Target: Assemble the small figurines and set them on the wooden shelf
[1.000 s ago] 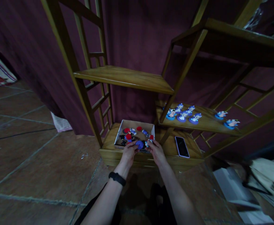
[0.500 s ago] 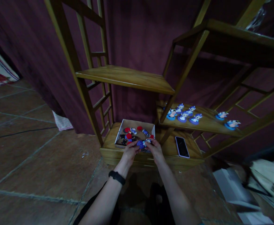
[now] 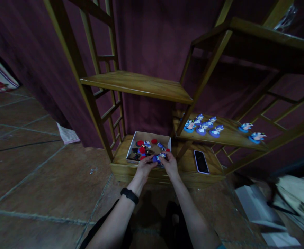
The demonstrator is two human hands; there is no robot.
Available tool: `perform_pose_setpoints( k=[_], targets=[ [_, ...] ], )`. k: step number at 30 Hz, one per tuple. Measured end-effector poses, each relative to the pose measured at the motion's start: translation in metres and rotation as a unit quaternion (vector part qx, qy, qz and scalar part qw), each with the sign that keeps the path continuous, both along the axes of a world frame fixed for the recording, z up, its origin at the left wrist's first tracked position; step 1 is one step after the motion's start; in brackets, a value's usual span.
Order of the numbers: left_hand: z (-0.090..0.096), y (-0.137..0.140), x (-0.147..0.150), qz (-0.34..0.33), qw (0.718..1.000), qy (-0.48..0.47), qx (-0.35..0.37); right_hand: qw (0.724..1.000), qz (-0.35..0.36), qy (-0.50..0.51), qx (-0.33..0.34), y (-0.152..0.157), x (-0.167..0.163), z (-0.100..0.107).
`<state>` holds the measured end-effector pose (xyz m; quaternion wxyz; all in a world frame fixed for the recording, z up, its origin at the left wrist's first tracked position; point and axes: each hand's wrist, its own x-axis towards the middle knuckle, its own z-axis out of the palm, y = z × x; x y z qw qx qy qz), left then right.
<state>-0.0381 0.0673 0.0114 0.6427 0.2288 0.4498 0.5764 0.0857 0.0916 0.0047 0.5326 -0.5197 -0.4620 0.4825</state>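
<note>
Between my two hands is a small figurine (image 3: 159, 157) with a purple base and a white and purple body. My left hand (image 3: 146, 166) grips it at the base. From the other side my right hand (image 3: 171, 164) closes its fingers on the figurine's upper part. Just behind my hands stands a shallow open cardboard box (image 3: 129, 155) on the low wooden shelf. Inside it lie several more figurines with red, blue and black parts, such as a red-based one (image 3: 142, 149); my fingers cover its near edge.
A phone (image 3: 201, 162) lies on the low shelf to the right. Above it, on a raised shelf (image 3: 235, 140), stand several purple-based and blue-based figurines (image 3: 216, 131). A wooden shelf board (image 3: 139, 84) juts out above the box. White boxes (image 3: 258, 204) rest on the floor at right.
The figurine in my hands has turned, so its purple base faces less toward me and its body shows more. My hands have drawn slightly closer together around it.
</note>
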Motion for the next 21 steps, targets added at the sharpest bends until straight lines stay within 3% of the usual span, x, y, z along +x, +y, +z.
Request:
perform_pose_setpoints(
  k=[7,21],
  targets=[
    [-0.0021,0.0024,0.0020,0.004,1.000,0.017,0.002,0.998,-0.002,-0.058,0.027,0.0032,0.0014,-0.0078],
    [-0.0033,-0.0010,0.0020,0.041,0.999,-0.006,-0.002,0.990,0.023,-0.127,0.063,-0.0011,0.0075,0.0010]
  ],
)
